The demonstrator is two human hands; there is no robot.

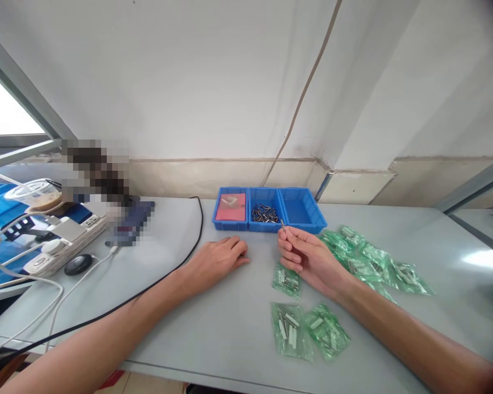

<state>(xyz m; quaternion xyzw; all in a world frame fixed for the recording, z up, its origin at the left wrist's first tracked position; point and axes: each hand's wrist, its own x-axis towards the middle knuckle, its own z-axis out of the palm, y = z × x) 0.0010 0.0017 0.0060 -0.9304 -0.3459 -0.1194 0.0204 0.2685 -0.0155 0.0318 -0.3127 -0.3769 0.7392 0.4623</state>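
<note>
My right hand (312,260) pinches a small metal pin (282,224) between thumb and fingertips, held up at the front edge of the blue bins. Just behind it, the middle blue bin (264,225) holds many similar thin metal pins (265,213). My left hand (217,262) rests on the table with its fingers curled in, and nothing shows in it. Below my right hand lies a green plastic bag (286,280) of small parts, partly covered by that hand. Closer to me are two more green bags (291,331) (327,331) with white and metal pieces inside.
The left bin (219,214) holds a pink sheet with small clear pieces on it. A right bin (299,203) adjoins. Green bags (372,260) pile up at right. A black cable (164,275) crosses under my left forearm. A power strip (68,243) and phone lie left.
</note>
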